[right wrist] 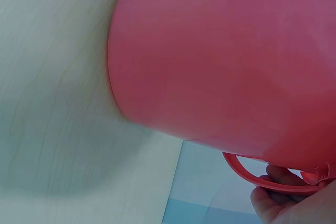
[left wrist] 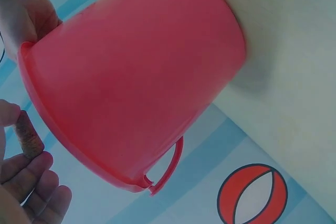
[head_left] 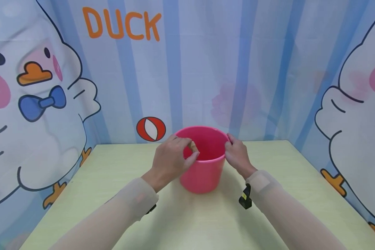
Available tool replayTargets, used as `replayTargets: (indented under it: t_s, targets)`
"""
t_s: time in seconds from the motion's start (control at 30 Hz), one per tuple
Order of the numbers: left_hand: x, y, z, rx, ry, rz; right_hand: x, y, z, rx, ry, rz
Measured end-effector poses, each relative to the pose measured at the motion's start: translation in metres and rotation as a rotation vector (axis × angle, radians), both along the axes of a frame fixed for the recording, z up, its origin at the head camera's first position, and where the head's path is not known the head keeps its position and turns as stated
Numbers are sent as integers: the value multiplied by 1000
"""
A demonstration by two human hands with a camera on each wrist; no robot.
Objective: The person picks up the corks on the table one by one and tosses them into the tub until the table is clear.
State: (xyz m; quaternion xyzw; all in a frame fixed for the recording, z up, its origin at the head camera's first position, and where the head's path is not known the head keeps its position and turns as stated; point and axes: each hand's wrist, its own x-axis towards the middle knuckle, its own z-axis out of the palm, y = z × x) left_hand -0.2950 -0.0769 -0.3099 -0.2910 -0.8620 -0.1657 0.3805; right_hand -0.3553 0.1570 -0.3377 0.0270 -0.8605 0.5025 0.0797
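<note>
A pink bucket stands upright on the table. Over the near left part of its rim, my left hand pinches a small brown, cork-like piece between thumb and fingers. The other fingers of that hand are loosely bent in the left wrist view. At the bucket's right side, my right hand grips the rim where the handle joins. The curved handle hangs down there, close against the fingers. The bottom of the bucket's inside is hidden behind its front wall.
The pale wood-grain table extends around the bucket. Behind and beside it hangs a blue and white striped curtain printed with ducks and a red ball. A black wrist strap hangs by the right sleeve.
</note>
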Motion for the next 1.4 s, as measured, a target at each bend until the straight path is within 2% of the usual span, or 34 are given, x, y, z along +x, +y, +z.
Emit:
replayTargets:
  t_s: [0.23, 0.47, 0.67, 0.97, 1.1, 1.4]
  targets:
    - [-4, 4, 1, 9, -45, 31, 1, 1, 0, -1, -1, -5]
    - [-9, 8, 1, 2, -142, 91, 1, 3, 0, 0, 1, -2]
    - [-13, 12, 1, -32, -196, 149, 0, 3, 1, -3, 8, 0]
    - [-11, 18, 8, -84, -336, 236, 1, 1, 2, -9, 5, 4]
    - [-11, 17, 7, -81, -337, 247, 0, 1, 1, -7, 2, 0]
    - [-10, 11, -2, -2, -246, 183, 1, 0, 1, -5, -2, 5]
